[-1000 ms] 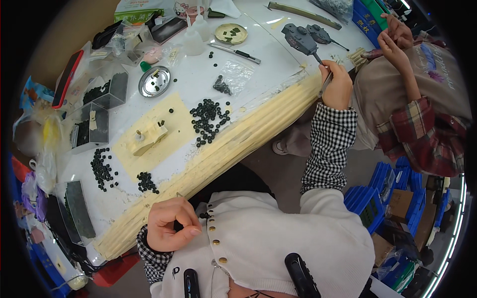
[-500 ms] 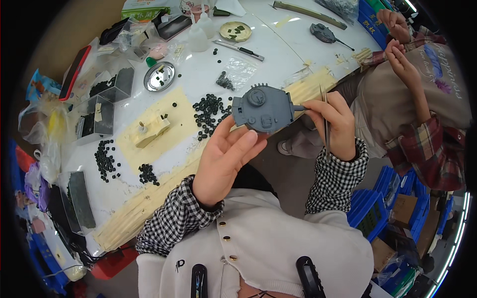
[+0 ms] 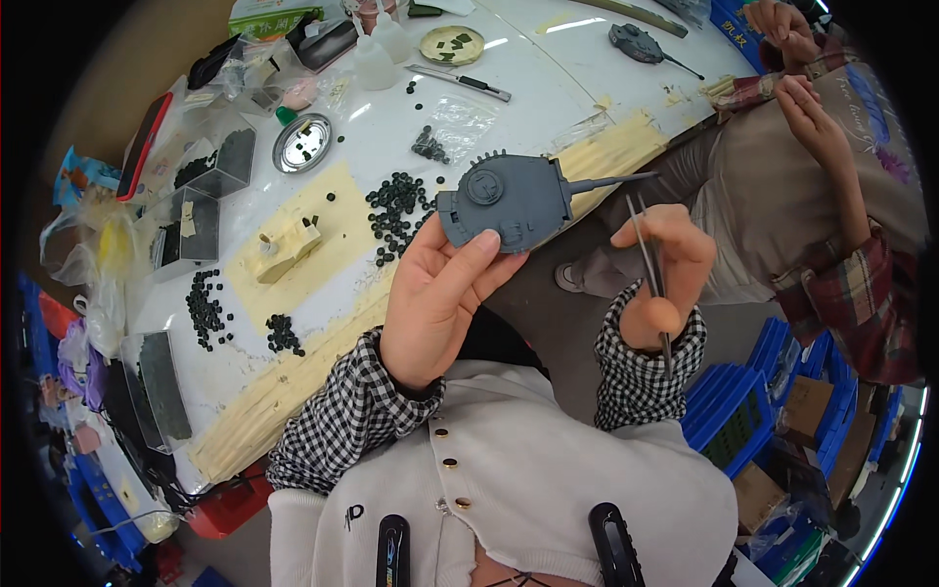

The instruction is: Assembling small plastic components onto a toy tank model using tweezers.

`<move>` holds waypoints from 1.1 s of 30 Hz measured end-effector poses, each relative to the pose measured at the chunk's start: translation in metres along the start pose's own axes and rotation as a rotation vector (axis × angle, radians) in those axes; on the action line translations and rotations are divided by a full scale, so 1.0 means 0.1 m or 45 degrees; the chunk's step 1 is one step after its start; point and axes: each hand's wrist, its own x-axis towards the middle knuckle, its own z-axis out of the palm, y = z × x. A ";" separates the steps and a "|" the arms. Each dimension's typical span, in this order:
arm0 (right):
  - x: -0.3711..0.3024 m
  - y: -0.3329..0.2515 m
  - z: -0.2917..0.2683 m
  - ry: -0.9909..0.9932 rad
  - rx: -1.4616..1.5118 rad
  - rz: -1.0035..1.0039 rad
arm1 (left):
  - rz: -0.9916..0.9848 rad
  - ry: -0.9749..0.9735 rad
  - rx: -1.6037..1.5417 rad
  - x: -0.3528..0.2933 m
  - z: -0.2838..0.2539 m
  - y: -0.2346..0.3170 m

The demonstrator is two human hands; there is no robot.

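A grey model tank turret [image 3: 523,205] with a long thin barrel is held up over the table's front edge. My left hand [image 3: 445,293] is closed on its near left side, the thumb resting on top. The barrel points right, free of my fingers. To the right of the turret, my right hand [image 3: 675,259] grips metal tweezers [image 3: 649,256], their tips upward and apart with nothing visible between them. Beyond my left hand lie many small black wheels [image 3: 396,201] in a loose pile on the table.
A cream block [image 3: 287,251] stands on a yellow sheet [image 3: 323,254]. Farther back are a craft knife [image 3: 460,82], a round metal tin [image 3: 302,143], a yellow dish [image 3: 452,45] and another turret [image 3: 638,45]. Clear boxes [image 3: 186,230] stand left. A co-worker's hand [image 3: 812,112] is at right.
My right hand has let go of the barrel and moved down and to the right, carrying the tweezers. My left hand and the turret have shifted slightly left.
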 end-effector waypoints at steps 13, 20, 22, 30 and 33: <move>-0.10 -0.16 0.17 -0.113 -0.085 -0.038 | 0.053 -0.020 -0.048 -0.01 0.04 -0.06; -0.09 -0.15 0.17 -0.126 -0.114 -0.030 | 0.060 -0.008 0.036 -0.01 0.05 -0.07; -0.08 -0.15 0.18 -0.122 -0.112 -0.031 | 0.063 -0.011 0.029 -0.01 0.05 -0.07; -0.09 -0.16 0.19 -0.132 -0.131 0.005 | 0.036 -0.022 -0.077 -0.01 0.04 -0.05; -0.08 -0.16 0.18 -0.136 -0.134 -0.009 | 0.027 -0.019 -0.082 -0.01 0.04 -0.06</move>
